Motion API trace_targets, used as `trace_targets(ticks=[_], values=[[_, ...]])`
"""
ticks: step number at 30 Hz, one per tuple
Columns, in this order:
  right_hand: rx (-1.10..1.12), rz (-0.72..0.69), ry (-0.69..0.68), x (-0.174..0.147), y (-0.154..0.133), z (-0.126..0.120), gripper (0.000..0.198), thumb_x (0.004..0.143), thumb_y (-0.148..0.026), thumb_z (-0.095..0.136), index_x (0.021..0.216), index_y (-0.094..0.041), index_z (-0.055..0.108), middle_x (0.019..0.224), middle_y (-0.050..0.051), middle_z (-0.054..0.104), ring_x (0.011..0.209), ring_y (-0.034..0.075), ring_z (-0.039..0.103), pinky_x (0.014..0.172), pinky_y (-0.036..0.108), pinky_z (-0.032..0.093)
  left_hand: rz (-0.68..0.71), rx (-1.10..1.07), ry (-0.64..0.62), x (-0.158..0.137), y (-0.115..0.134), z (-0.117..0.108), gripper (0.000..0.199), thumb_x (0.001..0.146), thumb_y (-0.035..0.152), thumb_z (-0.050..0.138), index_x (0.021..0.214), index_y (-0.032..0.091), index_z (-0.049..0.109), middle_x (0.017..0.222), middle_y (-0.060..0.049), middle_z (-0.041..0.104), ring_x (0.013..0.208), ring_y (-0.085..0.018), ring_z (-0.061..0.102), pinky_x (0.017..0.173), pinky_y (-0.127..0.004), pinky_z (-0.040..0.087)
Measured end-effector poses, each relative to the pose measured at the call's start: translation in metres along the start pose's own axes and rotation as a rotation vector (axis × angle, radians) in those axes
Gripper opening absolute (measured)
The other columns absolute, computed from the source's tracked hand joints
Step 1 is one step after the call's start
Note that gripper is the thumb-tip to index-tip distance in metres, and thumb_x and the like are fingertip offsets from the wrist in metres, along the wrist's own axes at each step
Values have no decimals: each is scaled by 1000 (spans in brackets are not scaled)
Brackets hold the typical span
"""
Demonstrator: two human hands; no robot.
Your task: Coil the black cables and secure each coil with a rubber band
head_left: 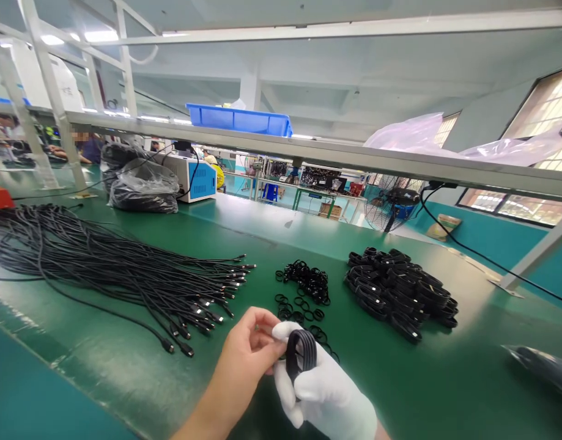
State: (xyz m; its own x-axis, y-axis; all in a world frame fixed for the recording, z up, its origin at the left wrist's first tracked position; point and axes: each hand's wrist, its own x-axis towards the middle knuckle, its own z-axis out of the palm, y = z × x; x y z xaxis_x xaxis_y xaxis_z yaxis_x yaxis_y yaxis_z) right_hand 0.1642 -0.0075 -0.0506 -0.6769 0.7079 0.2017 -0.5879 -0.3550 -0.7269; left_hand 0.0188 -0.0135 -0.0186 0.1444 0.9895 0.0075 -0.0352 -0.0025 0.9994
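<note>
A coiled black cable is gripped in my right hand, which wears a white glove with its fingers curled round the loops. My bare left hand is closed, its thumb and fingers pinching at the left edge of the same coil; the exact pinch point is partly hidden. Just beyond my hands lie small black rings, some heaped and some loose. To the left spreads a bundle of long black cables with their plug ends towards me. Coiled cables form a pile on the right.
The green table carries everything. At the back left stand plastic-wrapped black goods and a blue-and-white machine. A shelf overhead holds a blue bin. A bagged black item lies at the right edge. Another person sits far left.
</note>
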Motion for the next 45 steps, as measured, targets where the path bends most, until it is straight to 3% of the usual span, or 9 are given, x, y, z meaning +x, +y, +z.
trace_targets(ticks=[3,6,11,15,19,24,32,37,45], values=[[24,72,-12,-1,-3,1,74,64,-16,64,131,-16,35,69,5,66,46,11,57,44,18,41,137,280,54,-2,15,-11,21,78,22,55,98,23,60,91,-1,61,83,-17,54,75,-27,42],[97,172,-92,-2,-2,1,75,62,-21,63,131,-9,37,71,9,67,48,13,59,43,20,41,221,499,-130,-1,34,-20,33,77,18,54,106,30,64,108,-1,58,102,-20,51,90,-31,37],[219,234,-59,-1,3,6,58,75,-47,55,117,-7,52,84,11,66,70,17,65,61,26,48,37,434,-394,15,47,-27,26,72,20,59,95,25,70,92,0,62,90,-19,57,80,-28,42],[140,144,206,8,1,17,52,79,-56,53,105,-11,58,98,9,60,86,17,59,74,31,46,-95,308,-274,28,35,-30,22,68,26,65,88,17,65,66,4,55,65,-13,53,58,-23,39],[-238,58,428,15,2,21,60,62,-34,78,113,-18,52,102,8,58,88,18,57,74,32,44,-150,295,-157,32,22,-26,26,66,30,67,86,14,60,59,6,50,55,-11,49,49,-21,37],[-213,95,389,11,0,17,59,61,-27,76,112,-17,49,111,10,52,89,20,58,72,33,45,-131,301,-19,18,19,-25,27,79,41,49,80,15,56,63,3,54,50,-8,43,46,-19,33],[-332,125,384,14,4,18,50,55,-12,74,100,-15,53,94,6,60,83,19,60,66,29,45,-168,92,-174,1,2,-19,16,69,26,62,70,16,49,60,6,49,51,-7,42,45,-17,32],[-253,149,298,12,7,12,44,64,-29,74,99,-14,51,87,5,59,75,16,59,64,29,45,-203,13,-185,2,-5,-19,18,68,26,63,66,16,49,57,5,50,49,-8,43,47,-19,37],[-255,142,373,11,13,7,48,55,-25,79,93,-15,51,79,1,57,68,12,55,59,25,43,-194,31,-224,3,-1,-17,16,68,25,60,62,16,48,55,5,50,52,-9,46,53,-21,40]])
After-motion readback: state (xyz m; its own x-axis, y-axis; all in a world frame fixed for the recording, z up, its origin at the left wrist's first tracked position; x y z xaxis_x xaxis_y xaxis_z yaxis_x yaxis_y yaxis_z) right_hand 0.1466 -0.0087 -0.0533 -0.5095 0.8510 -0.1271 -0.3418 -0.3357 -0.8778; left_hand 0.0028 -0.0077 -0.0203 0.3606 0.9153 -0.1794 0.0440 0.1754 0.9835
